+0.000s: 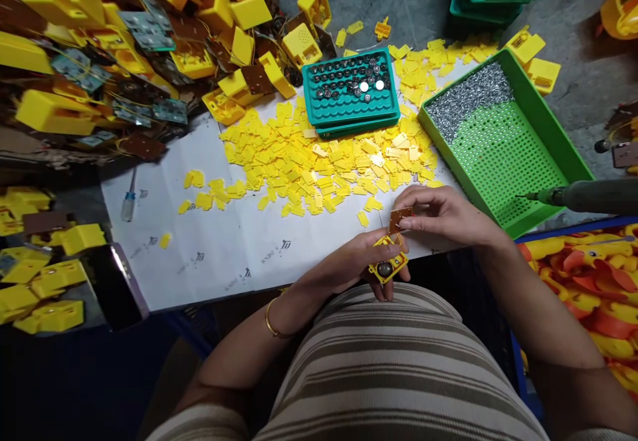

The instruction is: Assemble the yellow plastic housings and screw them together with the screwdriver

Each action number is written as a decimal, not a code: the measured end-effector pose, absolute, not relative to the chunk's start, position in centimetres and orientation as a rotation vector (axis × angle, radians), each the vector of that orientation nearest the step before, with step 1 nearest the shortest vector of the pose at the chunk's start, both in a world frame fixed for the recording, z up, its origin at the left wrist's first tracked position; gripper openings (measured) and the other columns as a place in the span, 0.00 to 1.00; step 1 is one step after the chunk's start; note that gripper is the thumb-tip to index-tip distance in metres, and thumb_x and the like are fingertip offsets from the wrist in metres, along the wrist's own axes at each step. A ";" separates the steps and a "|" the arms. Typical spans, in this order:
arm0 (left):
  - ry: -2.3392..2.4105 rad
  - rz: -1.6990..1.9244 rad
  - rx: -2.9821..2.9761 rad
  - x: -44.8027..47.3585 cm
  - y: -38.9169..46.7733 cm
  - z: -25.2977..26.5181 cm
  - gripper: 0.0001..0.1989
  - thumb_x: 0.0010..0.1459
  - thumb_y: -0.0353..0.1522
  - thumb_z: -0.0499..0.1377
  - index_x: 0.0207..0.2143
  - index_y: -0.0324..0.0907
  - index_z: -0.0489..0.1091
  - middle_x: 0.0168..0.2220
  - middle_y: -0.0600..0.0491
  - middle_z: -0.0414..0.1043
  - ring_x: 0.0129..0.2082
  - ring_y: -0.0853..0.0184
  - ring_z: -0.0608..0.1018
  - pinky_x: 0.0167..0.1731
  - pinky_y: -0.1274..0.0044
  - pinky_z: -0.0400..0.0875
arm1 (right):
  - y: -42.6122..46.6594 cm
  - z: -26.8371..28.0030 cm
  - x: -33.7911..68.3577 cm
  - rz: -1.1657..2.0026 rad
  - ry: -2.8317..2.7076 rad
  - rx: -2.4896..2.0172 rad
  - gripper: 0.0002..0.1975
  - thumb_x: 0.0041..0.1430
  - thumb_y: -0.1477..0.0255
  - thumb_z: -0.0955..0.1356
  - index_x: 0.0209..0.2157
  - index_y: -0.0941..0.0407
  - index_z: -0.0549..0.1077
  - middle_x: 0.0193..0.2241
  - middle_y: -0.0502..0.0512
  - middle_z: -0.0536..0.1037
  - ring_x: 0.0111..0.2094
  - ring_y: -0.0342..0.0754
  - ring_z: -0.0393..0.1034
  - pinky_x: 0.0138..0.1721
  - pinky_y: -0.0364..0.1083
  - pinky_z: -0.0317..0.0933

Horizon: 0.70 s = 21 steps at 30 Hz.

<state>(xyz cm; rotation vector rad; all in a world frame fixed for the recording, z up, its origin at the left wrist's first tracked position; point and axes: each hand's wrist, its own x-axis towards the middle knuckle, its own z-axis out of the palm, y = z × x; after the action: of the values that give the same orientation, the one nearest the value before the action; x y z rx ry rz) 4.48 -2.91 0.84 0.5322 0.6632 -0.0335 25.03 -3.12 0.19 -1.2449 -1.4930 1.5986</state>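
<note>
Yellow casing (pixel 393 266) is gripped by left hand (pixel 363 255), brown board (pixel 397 218) by right hand (pixel 438 214), near the bare edge of white paper (pixel 272 252).

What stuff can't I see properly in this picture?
In the head view:
Underside of the yellow casing: hidden by itself and the left hand.
Part of the brown board: covered by the right hand.
Metal pieces in the green bin: too small to count.
Orange object: cut off by the right edge.
</note>
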 end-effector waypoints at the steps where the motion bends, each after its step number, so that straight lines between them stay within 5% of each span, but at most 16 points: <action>1: 0.682 -0.037 0.567 4.5 -2.9 0.8 0.18 0.57 0.46 0.57 0.39 0.42 0.61 0.31 0.51 0.75 0.19 0.71 0.77 0.15 0.83 0.68 | -3.1 0.4 25.3 1.541 -1.580 -1.269 0.11 0.56 0.65 0.71 0.37 0.57 0.77 0.33 0.53 0.78 0.35 0.44 0.70 0.38 0.43 0.63; 6: 0.837 -0.026 0.886 4.9 -2.9 0.7 0.16 0.60 0.44 0.54 0.42 0.42 0.63 0.34 0.52 0.74 0.16 0.75 0.75 0.12 0.86 0.59 | -2.9 2.1 25.9 1.702 -1.650 -1.294 0.10 0.63 0.67 0.65 0.39 0.58 0.73 0.27 0.50 0.75 0.24 0.40 0.66 0.24 0.39 0.58; 10: 0.913 0.072 1.001 5.2 -2.8 0.6 0.15 0.61 0.42 0.52 0.45 0.42 0.64 0.28 0.58 0.70 0.12 0.78 0.70 0.11 0.85 0.57 | -3.4 2.9 25.4 1.894 -1.337 -1.234 0.09 0.61 0.66 0.66 0.39 0.57 0.67 0.29 0.51 0.73 0.25 0.42 0.70 0.23 0.39 0.64; 13: 0.959 0.148 0.914 5.4 -2.8 0.6 0.15 0.61 0.41 0.54 0.46 0.43 0.64 0.27 0.59 0.68 0.14 0.77 0.71 0.12 0.86 0.59 | -4.0 2.5 24.6 1.736 -1.283 -1.337 0.10 0.58 0.67 0.68 0.39 0.57 0.67 0.33 0.52 0.73 0.25 0.40 0.70 0.22 0.39 0.64; 17: 0.940 0.216 0.704 5.5 -2.8 1.0 0.16 0.57 0.38 0.58 0.47 0.43 0.63 0.34 0.54 0.71 0.24 0.71 0.77 0.20 0.82 0.70 | -4.8 1.4 23.7 1.419 -1.208 -1.407 0.18 0.54 0.70 0.71 0.46 0.55 0.66 0.37 0.52 0.72 0.29 0.39 0.69 0.27 0.38 0.65; 21: 0.897 0.273 0.512 5.4 -2.7 1.2 0.16 0.55 0.33 0.60 0.46 0.44 0.64 0.44 0.50 0.71 0.32 0.68 0.79 0.34 0.74 0.75 | -5.5 1.4 23.4 1.352 -1.345 -1.411 0.07 0.55 0.72 0.70 0.36 0.56 0.71 0.30 0.50 0.74 0.27 0.41 0.68 0.28 0.40 0.63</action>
<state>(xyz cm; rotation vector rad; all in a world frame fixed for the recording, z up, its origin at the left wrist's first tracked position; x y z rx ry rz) 5.45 -2.69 1.21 0.5118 0.8972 0.2735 23.40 -5.49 1.38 -1.4109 -1.3446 1.3519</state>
